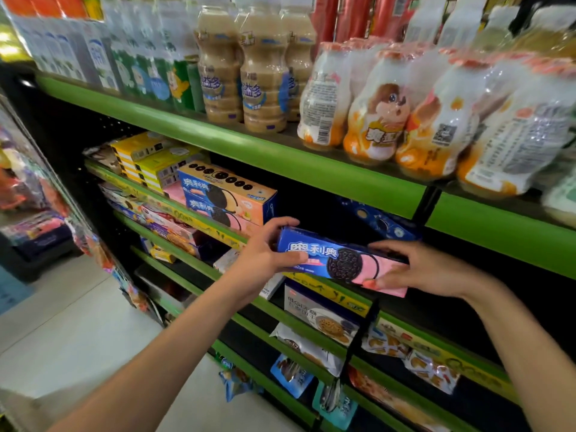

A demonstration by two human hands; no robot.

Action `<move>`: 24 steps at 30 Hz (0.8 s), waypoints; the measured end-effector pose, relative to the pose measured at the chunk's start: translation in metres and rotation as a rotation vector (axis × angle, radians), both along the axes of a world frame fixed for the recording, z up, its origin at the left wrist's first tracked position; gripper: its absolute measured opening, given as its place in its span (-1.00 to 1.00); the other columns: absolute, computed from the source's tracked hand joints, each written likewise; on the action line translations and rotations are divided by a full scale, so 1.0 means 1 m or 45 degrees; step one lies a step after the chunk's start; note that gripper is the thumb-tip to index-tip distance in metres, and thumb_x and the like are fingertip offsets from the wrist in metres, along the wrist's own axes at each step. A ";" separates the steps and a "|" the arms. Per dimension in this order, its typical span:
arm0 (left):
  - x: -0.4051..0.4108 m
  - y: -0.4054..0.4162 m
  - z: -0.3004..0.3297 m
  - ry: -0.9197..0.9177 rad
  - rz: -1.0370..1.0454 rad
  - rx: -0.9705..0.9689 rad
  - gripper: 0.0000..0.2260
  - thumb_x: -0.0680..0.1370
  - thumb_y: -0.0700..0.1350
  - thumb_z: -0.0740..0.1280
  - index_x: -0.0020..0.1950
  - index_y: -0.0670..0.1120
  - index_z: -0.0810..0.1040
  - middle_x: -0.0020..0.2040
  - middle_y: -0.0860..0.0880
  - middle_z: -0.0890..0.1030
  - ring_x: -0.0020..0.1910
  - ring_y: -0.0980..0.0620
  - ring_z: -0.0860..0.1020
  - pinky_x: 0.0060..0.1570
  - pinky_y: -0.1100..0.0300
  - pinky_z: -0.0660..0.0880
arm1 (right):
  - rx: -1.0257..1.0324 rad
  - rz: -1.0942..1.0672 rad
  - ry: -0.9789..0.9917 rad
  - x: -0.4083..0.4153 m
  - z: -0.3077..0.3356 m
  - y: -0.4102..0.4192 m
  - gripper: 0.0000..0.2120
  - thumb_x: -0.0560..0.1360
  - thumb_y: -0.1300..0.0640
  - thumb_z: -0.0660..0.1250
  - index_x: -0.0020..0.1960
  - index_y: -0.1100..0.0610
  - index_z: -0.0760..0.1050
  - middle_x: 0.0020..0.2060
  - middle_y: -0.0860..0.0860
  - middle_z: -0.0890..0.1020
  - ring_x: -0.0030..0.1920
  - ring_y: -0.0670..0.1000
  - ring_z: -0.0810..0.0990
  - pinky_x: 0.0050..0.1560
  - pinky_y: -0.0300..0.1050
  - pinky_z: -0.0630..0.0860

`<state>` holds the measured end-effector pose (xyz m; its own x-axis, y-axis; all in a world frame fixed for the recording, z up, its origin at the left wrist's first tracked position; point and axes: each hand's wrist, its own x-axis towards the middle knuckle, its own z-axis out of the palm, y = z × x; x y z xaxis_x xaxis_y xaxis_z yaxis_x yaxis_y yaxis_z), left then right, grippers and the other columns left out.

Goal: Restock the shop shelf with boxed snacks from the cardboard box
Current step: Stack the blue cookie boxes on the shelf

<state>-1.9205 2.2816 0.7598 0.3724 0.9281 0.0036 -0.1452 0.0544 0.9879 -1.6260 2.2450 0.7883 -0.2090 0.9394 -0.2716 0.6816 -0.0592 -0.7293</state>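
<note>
The left hand [265, 254] grips the left end of the blue and pink cookie box [339, 261], with the thumb over the front face and the fingers curled over the top edge. The box lies long and level in the air, just in front of the green rail of the second shelf [330, 289], and it is not yet set down. The right hand [427, 269] holds the right end, fingers on top and thumb under the pink corner. I judge the box to be light and quite stiff, a thin carton that can dent at the corners if it is squeezed; the printed surface looks smooth and perhaps a little slippery. The cookies inside are probably fragile, so holding it at both short ends, as now, seems the safe way. To the left of the held box, a stack of orange cookie boxes [227, 198] lies on the same shelf, and further left are yellow boxes [149, 160]. Behind the held box the shelf is dark and looks free, with one dark blue box [383, 222] at the back, to the right. The cardboard box of the task is not visible here. Above the held box, the upper shelf carries drink bottles [261, 73] and wrapped bottle packs [389, 120].
</note>
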 end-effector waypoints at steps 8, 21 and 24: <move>-0.036 0.028 0.042 0.798 0.357 0.725 -0.80 0.57 -0.14 0.36 0.16 0.08 0.57 0.02 0.18 0.54 -0.15 0.35 0.52 -0.13 0.35 0.46 | 0.137 -0.323 -0.186 0.013 -0.006 -0.005 -0.24 0.35 -0.06 0.53 0.45 0.13 0.34 0.28 0.08 0.51 0.09 0.00 0.56 -0.06 -0.16 0.49; -0.079 0.089 0.034 1.484 0.356 1.139 -0.63 0.50 -0.07 0.40 0.31 -0.04 0.56 0.24 -0.10 0.53 0.21 -0.19 0.40 0.21 -0.08 0.34 | 0.323 -0.262 -0.307 -0.088 -0.019 0.074 -0.28 0.39 0.04 0.55 0.47 0.09 0.32 0.31 0.06 0.50 0.12 -0.01 0.49 0.04 -0.23 0.35; -0.083 0.089 0.027 1.429 0.398 1.201 -0.64 0.48 -0.10 0.41 0.28 -0.04 0.58 0.16 -0.09 0.56 0.15 -0.21 0.42 0.15 -0.08 0.36 | 0.309 -0.189 -0.241 -0.103 -0.021 0.090 -0.25 0.34 0.26 0.54 0.46 0.08 0.33 0.32 0.07 0.51 0.17 0.01 0.50 0.13 -0.19 0.42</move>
